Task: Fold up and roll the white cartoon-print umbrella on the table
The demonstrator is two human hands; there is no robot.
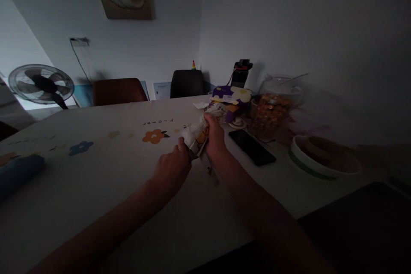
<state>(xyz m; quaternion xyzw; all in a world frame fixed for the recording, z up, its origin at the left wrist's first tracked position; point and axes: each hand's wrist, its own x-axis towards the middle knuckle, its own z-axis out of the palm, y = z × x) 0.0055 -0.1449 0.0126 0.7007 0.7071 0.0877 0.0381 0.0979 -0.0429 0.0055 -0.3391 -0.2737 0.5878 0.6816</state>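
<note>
Above the middle of the table, both of my hands grip a small printed cloth piece (201,138) with orange and white patches. White fluffy stuffing (193,132) bulges from its top. My left hand (173,163) closes on its lower left side, thumb up against the stuffing. Wrapped round the right side is my right hand (214,136). A pale strip hangs below the right hand, blurred and dim. Just beyond the right hand lies crumpled white printed material (219,110); whether it joins the held piece I cannot tell.
On the right are a black phone (252,147), a lidded jar (272,109) of brown pieces, a white bowl (311,160), a purple-yellow pouch (231,95) and a dark bottle (240,78). A blue bundle (22,172) lies at left. Chairs and a fan (41,84) stand beyond the flower-printed tablecloth (105,167).
</note>
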